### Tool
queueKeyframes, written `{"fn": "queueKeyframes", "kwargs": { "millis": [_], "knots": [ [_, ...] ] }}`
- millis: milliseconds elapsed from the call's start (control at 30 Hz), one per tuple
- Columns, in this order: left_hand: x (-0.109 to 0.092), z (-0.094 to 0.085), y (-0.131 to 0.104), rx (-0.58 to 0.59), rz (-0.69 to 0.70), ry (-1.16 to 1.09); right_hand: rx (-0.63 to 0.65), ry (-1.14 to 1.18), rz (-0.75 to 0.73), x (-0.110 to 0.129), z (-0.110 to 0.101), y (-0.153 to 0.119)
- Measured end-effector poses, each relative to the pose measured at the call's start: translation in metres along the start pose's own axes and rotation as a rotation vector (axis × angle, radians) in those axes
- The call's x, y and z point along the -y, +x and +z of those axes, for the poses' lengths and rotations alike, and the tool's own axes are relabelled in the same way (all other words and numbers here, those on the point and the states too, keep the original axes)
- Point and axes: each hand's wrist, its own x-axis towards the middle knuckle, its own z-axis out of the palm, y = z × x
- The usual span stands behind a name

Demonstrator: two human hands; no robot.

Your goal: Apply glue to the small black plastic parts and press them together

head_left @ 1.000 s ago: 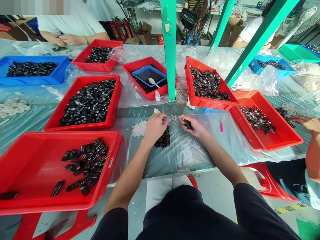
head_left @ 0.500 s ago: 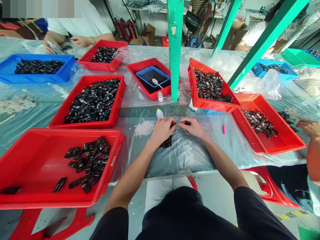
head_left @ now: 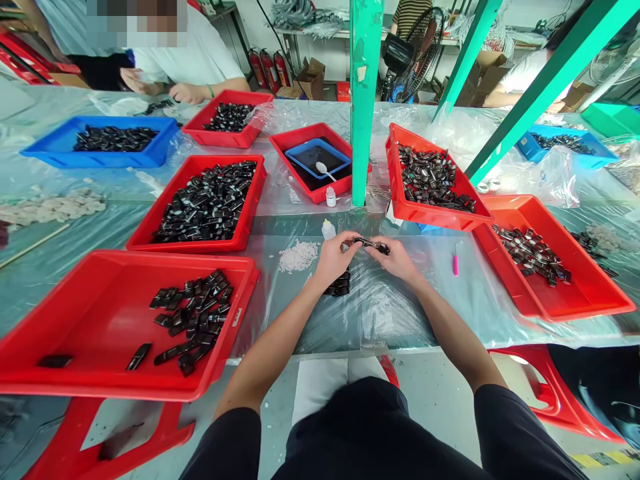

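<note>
Between both hands, above the plastic-covered table, is a small glossy black part. My left hand pinches its left end between thumb and fingertips. On the other end, the fingers of my right hand are closed; how they grip it is partly hidden. Several similar black parts lie together just below my left hand. Beside that hand sits a heap of small white pieces, and behind it stands a small white bottle with a yellowish tip.
Red trays of black parts flank me, the nearest tray at left, another at right. A pink-handled pick lies right of my hands. A green post rises ahead. Across the table a person in white works.
My view has swung slightly left, so the trays appear farther right. The black part shows more clearly between my hands. A co-worker's hand at the right edge has left the view.
</note>
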Motion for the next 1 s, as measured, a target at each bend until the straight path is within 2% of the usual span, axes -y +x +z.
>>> {"fn": "queueKeyframes", "kwargs": {
  "millis": [67,200,367,533,667,767,900,1000],
  "knots": [
    [0.000,0.001,0.000,0.029,0.026,0.030,-0.016,-0.048,-0.023,-0.001,0.000,0.000],
    [0.000,-0.002,-0.001,0.102,0.068,0.192,0.029,-0.148,-0.032,-0.004,0.000,-0.001],
    [0.002,-0.011,0.002,0.089,0.009,0.518,-0.082,-0.171,0.047,-0.009,-0.003,0.002],
    [-0.002,-0.011,0.002,0.249,-0.032,0.697,-0.112,-0.170,0.073,-0.009,-0.003,0.003],
    [-0.005,-0.009,-0.001,0.372,-0.030,0.764,-0.113,-0.164,0.069,-0.010,-0.002,0.002],
    [-0.005,-0.010,-0.002,0.408,-0.027,0.778,-0.113,-0.164,0.070,-0.010,-0.002,0.002],
    [-0.003,-0.012,-0.002,0.398,-0.022,0.771,-0.108,-0.162,0.068,-0.008,-0.002,0.002],
    [-0.004,-0.012,-0.002,0.330,-0.012,0.697,-0.104,-0.158,0.074,-0.007,-0.002,0.002]
  ]
}}
